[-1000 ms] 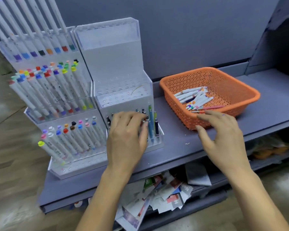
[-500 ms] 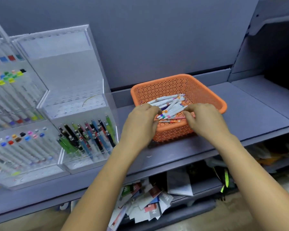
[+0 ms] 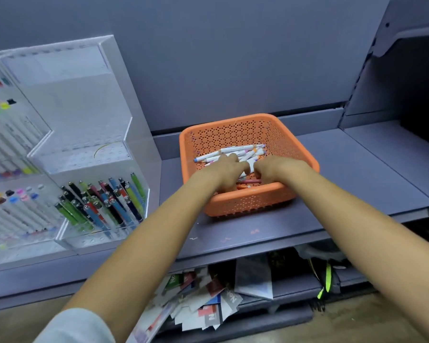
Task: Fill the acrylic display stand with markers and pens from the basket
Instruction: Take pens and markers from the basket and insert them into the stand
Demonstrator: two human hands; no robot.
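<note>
An orange perforated basket sits on the grey shelf and holds a pile of white markers, with a pink pen near its front wall. Both my hands are inside it. My left hand lies on the pile, its fingers curled over white markers. My right hand is beside it with fingers bent down into the pile, and whatever they hold is hidden. The clear acrylic display stand is to the left. Its lowest tier holds several coloured pens and the tier above is bare.
A second acrylic stand full of colour-capped markers is at the far left. The grey shelf runs right of the basket to a side panel. Loose papers lie on the lower shelf below.
My left hand left the pens in the display stand and moved right. Both hands went from the basket's front edge down into the marker pile. The view turned to the right.
</note>
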